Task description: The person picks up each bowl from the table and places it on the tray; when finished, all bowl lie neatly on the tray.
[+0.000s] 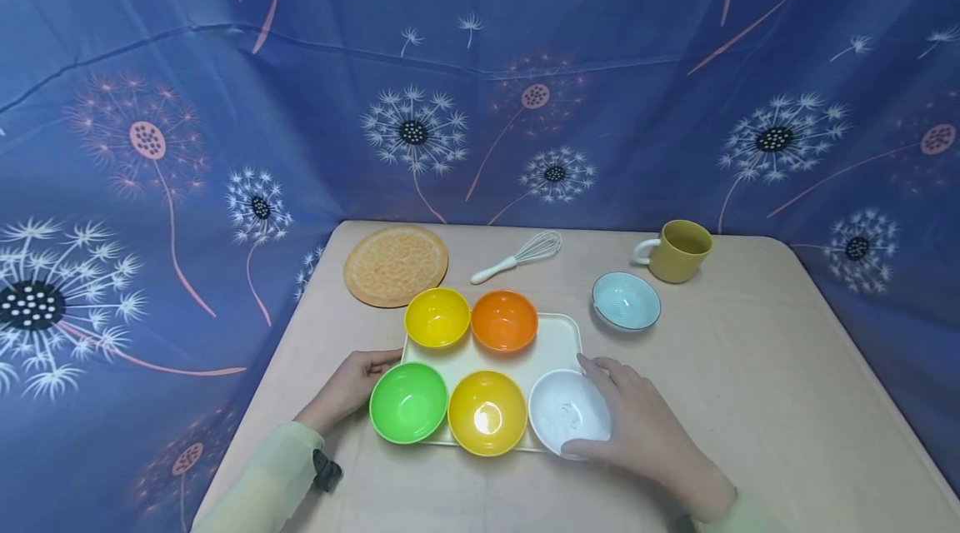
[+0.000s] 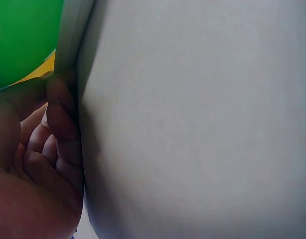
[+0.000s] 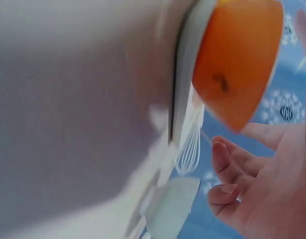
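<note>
A white rectangular tray (image 1: 564, 335) carries several bowls. My left hand (image 1: 356, 383) holds the tray's left edge, its fingers curled against the rim in the left wrist view, next to the green bowl (image 1: 408, 404). My right hand (image 1: 633, 408) is spread around the right side of the white bowl (image 1: 570, 412), thumb at the near rim, fingers at the far rim. In the right wrist view nothing shows between this hand's thumb and fingers. A yellow bowl (image 1: 487, 414) sits between the green and white ones. Behind are another yellow bowl (image 1: 437, 318) and an orange bowl (image 1: 504, 322).
Behind the tray lie a round woven-look mat (image 1: 396, 265) and a white-handled whisk (image 1: 517, 257). A light blue bowl (image 1: 627, 301) and a mustard mug (image 1: 678, 251) stand to the right. Blue dandelion cloth (image 1: 480, 58) hangs along the table's far edge.
</note>
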### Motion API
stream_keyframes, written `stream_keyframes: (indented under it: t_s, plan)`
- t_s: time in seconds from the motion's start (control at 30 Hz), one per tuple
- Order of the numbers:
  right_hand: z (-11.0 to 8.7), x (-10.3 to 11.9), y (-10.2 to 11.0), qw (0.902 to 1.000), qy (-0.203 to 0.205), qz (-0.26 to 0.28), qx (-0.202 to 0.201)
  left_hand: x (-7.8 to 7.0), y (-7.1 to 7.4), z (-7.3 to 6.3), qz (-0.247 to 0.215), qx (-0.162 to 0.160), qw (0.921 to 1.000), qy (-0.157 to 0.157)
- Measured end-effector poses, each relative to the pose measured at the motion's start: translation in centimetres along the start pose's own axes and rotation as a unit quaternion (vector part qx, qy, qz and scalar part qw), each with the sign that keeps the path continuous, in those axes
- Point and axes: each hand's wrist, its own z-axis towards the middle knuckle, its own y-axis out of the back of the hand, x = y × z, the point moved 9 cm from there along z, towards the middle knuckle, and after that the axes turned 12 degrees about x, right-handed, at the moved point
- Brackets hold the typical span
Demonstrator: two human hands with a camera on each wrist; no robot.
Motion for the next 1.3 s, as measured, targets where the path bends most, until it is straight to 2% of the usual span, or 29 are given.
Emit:
stream_keyframes:
  t_s: [0.2,0.43,0.57,0.67,0.9,1.1,1.3]
  plan:
    - [1.9,-2.6,3.6,0.9981,0.035,-0.026,-0.043,0.3,0.0,0.1,-0.002,0.001,1.0,-0.003]
    - [4.9,-8.0,6.7,0.9972,-0.003,-0.037,-0.065,0.2,-0.1,0.0,-0.003,0.003,1.0,-0.005]
    - [6.4,-10.0,7.8,0.9956,-0.008,-0.042,-0.084,0.0,0.0,-0.1,-0.002,0.0,1.0,-0.004]
    - [7.4,-10.8,8.2,0.9954,-0.007,-0.037,-0.088,-0.1,0.0,-0.1,-0.004,0.0,1.0,-0.004]
    - [9.1,-11.7,7.7,0.9981,-0.023,-0.017,-0.055,0.3,-0.1,0.1,-0.002,0.0,0.9999,0.012]
    - [10.1,-11.9,7.5,0.9988,-0.032,-0.006,-0.037,0.5,0.0,0.1,0.001,-0.005,0.9998,0.019]
    - [10.5,-11.8,7.5,0.9989,-0.034,-0.012,-0.03,0.4,0.1,0.1,0.0,-0.005,0.9999,0.012]
